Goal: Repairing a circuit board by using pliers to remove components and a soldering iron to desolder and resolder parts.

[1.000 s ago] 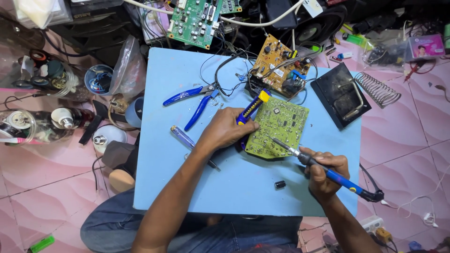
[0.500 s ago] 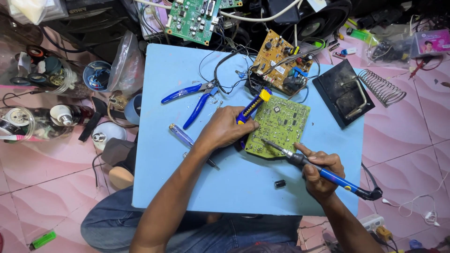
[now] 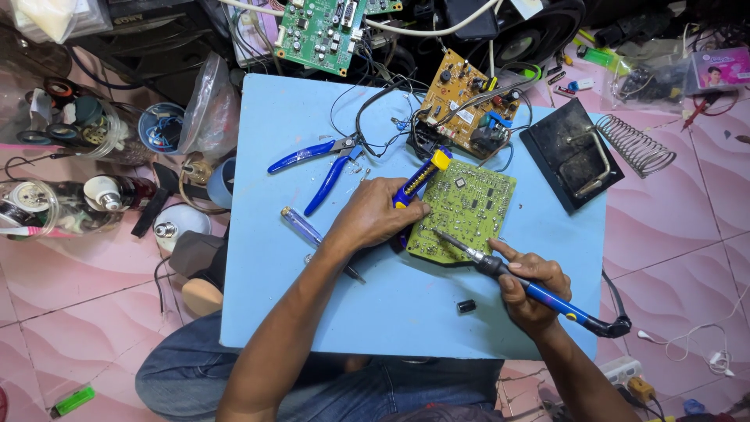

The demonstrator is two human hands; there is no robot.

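The green circuit board [image 3: 467,209] lay flat near the middle of the light blue table [image 3: 273,141], its solder side up. The left hand [image 3: 379,215] was wrapped around a blue and yellow desoldering pump [image 3: 418,180], fingers closed on the barrel, resting right at the board's left edge. The right hand [image 3: 530,285] gripped a blue-handled soldering iron [image 3: 539,291] like a pen, tip touching the board's lower left area. Blue pliers [image 3: 316,160] sat to the left, a purple screwdriver [image 3: 308,233] just below them. A brown circuit board [image 3: 465,105] and a black iron stand [image 3: 570,152] were further back.
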